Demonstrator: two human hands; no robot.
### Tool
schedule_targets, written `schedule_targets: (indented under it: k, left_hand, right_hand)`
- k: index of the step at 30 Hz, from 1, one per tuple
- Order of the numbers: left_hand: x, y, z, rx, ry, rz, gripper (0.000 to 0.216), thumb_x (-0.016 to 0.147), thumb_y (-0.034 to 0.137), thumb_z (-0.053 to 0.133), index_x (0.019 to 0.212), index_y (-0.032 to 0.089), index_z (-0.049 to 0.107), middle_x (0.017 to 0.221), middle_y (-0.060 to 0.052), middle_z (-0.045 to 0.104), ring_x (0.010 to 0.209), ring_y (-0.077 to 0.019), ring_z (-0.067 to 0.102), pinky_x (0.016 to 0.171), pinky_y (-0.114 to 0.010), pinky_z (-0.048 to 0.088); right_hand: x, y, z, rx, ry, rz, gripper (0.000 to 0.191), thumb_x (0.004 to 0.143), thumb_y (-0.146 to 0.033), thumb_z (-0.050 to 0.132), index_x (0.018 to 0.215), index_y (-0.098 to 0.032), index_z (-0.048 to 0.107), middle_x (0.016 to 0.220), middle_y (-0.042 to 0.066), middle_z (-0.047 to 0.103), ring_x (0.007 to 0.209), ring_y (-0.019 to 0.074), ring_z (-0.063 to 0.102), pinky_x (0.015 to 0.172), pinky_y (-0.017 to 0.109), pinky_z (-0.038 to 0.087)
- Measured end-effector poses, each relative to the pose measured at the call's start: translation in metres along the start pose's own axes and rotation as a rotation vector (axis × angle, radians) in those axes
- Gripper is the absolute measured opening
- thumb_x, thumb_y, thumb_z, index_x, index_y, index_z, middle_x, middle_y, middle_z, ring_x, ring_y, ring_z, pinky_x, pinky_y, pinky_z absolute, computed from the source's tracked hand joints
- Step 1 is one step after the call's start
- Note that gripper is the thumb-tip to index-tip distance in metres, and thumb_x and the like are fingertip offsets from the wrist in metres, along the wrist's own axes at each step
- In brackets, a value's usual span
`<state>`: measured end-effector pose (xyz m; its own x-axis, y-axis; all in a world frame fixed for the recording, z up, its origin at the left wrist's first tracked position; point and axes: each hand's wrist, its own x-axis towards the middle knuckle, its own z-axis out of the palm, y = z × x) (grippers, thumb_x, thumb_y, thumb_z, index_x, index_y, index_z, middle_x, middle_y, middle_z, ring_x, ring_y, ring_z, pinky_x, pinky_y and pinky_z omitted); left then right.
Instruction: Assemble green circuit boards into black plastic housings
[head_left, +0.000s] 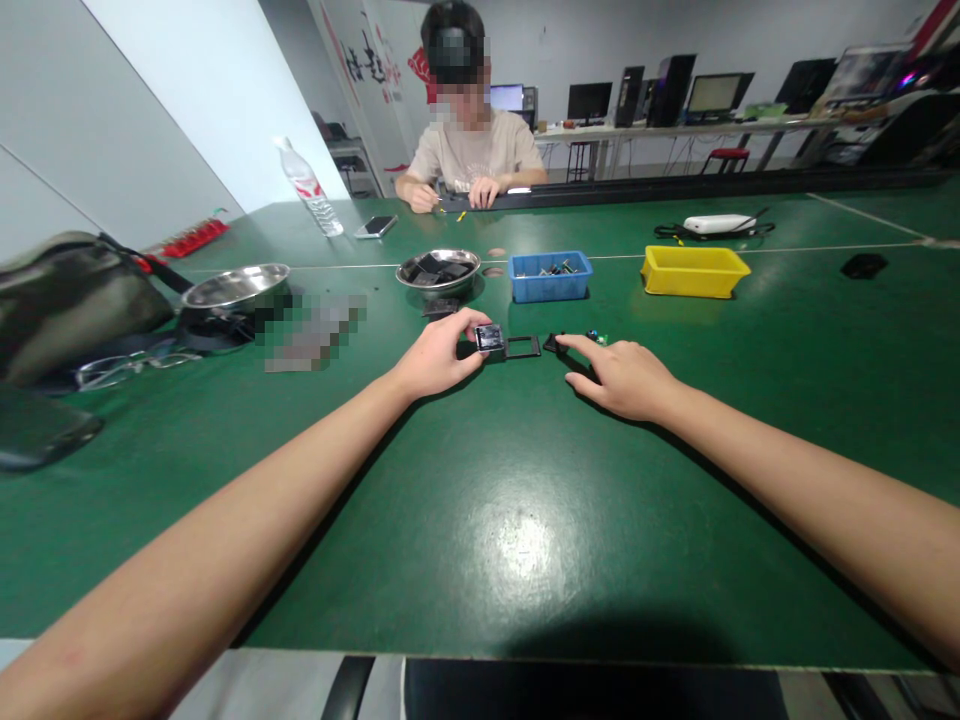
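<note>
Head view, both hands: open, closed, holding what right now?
Left hand: closed on the square black part.
Right hand: open, not gripping; forefinger at the small black piece, contact unclear.

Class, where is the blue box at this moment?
In the head view, the blue box stands just right of centre, beyond the right hand, between the bowl of black parts and the yellow box.

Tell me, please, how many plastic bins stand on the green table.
2. The blue bin, with small parts in it, stands left of the yellow bin; both are farther away than the right hand. None appears hidden.
</note>
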<state>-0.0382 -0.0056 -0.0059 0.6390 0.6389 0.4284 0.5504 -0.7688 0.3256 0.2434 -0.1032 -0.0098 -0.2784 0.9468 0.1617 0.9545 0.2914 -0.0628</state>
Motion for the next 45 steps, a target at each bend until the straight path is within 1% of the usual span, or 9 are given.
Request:
schedule_targets:
  k: [4, 11, 17, 22, 26, 28, 38, 42, 45]
  left_hand:
    - [0.001, 0.001, 0.0, 0.006, -0.005, -0.008, 0.034, 0.085, 0.03, 0.061, 0.116, 0.016, 0.062, 0.105, -0.008, 0.071, 0.092, -0.0212, 0.067, 0.091, -0.036, 0.055]
    - [0.001, 0.0, 0.001, 0.016, -0.001, 0.0, 0.034, 0.084, 0.03, 0.061, 0.116, 0.016, 0.063, 0.103, -0.007, 0.071, 0.092, -0.0207, 0.066, 0.09, -0.036, 0.055]
    - [0.001, -0.004, 0.002, 0.017, 0.013, 0.022, 0.035, 0.084, 0.031, 0.06, 0.115, 0.015, 0.063, 0.101, -0.008, 0.071, 0.09, -0.0209, 0.066, 0.088, -0.036, 0.055]
    - [0.0, 0.001, 0.0, 0.006, 0.008, 0.046, 0.035, 0.085, 0.031, 0.06, 0.115, 0.014, 0.064, 0.102, -0.008, 0.071, 0.09, -0.0208, 0.067, 0.088, -0.035, 0.055]
    - [-0.002, 0.009, -0.001, -0.005, 0.008, 0.085, 0.036, 0.087, 0.034, 0.06, 0.118, 0.015, 0.063, 0.104, -0.008, 0.071, 0.092, -0.0205, 0.068, 0.088, -0.034, 0.055]
    - [-0.002, 0.013, 0.0, -0.01, -0.005, 0.104, 0.037, 0.088, 0.036, 0.06, 0.118, 0.016, 0.062, 0.106, -0.008, 0.072, 0.093, -0.0209, 0.069, 0.089, -0.034, 0.055]
    - [-0.002, 0.019, 0.002, -0.017, -0.126, 0.1, 0.035, 0.088, 0.036, 0.058, 0.118, 0.018, 0.059, 0.106, -0.007, 0.074, 0.095, -0.0212, 0.071, 0.09, -0.034, 0.056]
    - [-0.002, 0.021, 0.002, -0.01, -0.143, 0.106, 0.035, 0.089, 0.037, 0.057, 0.118, 0.018, 0.059, 0.107, -0.007, 0.073, 0.094, -0.0213, 0.071, 0.089, -0.034, 0.056]
    - [-0.002, 0.02, 0.002, 0.001, -0.146, 0.105, 0.035, 0.089, 0.037, 0.056, 0.118, 0.018, 0.059, 0.108, -0.007, 0.073, 0.094, -0.0212, 0.071, 0.09, -0.034, 0.056]
  right_hand:
    - [0.001, -0.003, 0.0, -0.042, -0.026, 0.022, 0.068, 0.102, -0.049, 0.049, 0.165, -0.025, 0.036, 0.107, 0.018, 0.081, 0.091, 0.0389, 0.076, 0.075, 0.044, 0.053]
    - [0.001, -0.004, -0.002, -0.022, -0.026, 0.012, 0.056, 0.103, -0.045, 0.048, 0.156, -0.027, 0.049, 0.113, 0.016, 0.08, 0.098, 0.0366, 0.076, 0.079, 0.042, 0.054]
    - [0.0, -0.002, -0.002, 0.012, 0.02, 0.028, 0.044, 0.1, -0.037, 0.049, 0.14, -0.024, 0.059, 0.106, 0.012, 0.081, 0.093, 0.0346, 0.076, 0.076, 0.039, 0.053]
    - [0.001, 0.002, 0.0, 0.082, 0.18, 0.103, 0.04, 0.097, -0.031, 0.052, 0.134, -0.021, 0.064, 0.088, 0.008, 0.077, 0.081, 0.0297, 0.072, 0.074, 0.038, 0.051]
    - [0.003, 0.012, 0.005, 0.121, 0.419, 0.072, 0.027, 0.09, -0.022, 0.058, 0.112, -0.016, 0.074, 0.104, 0.015, 0.071, 0.1, 0.0306, 0.067, 0.086, 0.04, 0.054]
    - [0.005, 0.018, 0.01, 0.141, 0.466, 0.059, 0.028, 0.086, -0.02, 0.062, 0.111, -0.016, 0.075, 0.113, 0.018, 0.068, 0.108, 0.0322, 0.063, 0.091, 0.043, 0.054]
    - [0.012, 0.032, 0.017, 0.186, 0.336, 0.126, 0.029, 0.09, -0.019, 0.06, 0.116, -0.018, 0.072, 0.109, 0.014, 0.074, 0.102, 0.0318, 0.068, 0.093, 0.047, 0.055]
    - [0.013, 0.035, 0.016, 0.162, 0.344, 0.174, 0.031, 0.09, -0.019, 0.058, 0.118, -0.017, 0.072, 0.11, 0.016, 0.074, 0.102, 0.0333, 0.068, 0.091, 0.048, 0.055]
    - [0.012, 0.035, 0.014, 0.142, 0.411, 0.133, 0.03, 0.089, -0.019, 0.059, 0.115, -0.015, 0.074, 0.111, 0.017, 0.072, 0.106, 0.0344, 0.065, 0.093, 0.049, 0.055]
